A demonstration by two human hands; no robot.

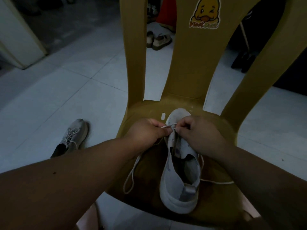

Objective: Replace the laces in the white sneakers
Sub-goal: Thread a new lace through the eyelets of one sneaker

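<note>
A white sneaker [180,176] lies on the seat of a yellow plastic chair [221,201], toe pointing away from me. Its white lace [131,173] trails off both sides of the shoe onto the seat. My left hand [146,131] pinches the lace end near the front eyelets. My right hand [201,131] pinches the lace at the same spot from the other side. The front of the tongue is hidden under my fingers. A second sneaker [73,137], laced, lies on the tiled floor to the left of the chair.
The chair back [187,60] rises ahead with a duck sticker [206,13]. Sandals [158,40] and dark shoes [243,61] stand on the floor behind it. A white cabinet [20,35] is at the far left.
</note>
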